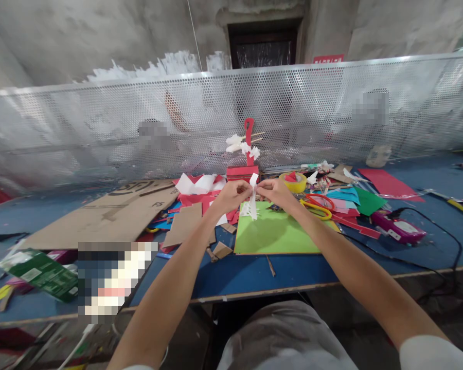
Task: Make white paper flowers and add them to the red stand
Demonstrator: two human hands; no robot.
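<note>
Both my hands meet above the far edge of a light green sheet (278,234) on the blue table (254,280). My left hand (231,197) and my right hand (274,192) each pinch a narrow strip of white paper (252,203) with a fringed lower end, which hangs down between them. Behind my hands stands a small red paper model (247,154) with white paper tufts on thin sticks.
Large brown cardboard pieces (104,216) lie left of centre. Red and white paper scraps (196,187), a yellow tape roll (295,181), red and yellow scissors (317,204), coloured sheets (360,200) and a pink glue gun (397,228) with black cable lie around. A perforated metal screen (139,123) backs the table.
</note>
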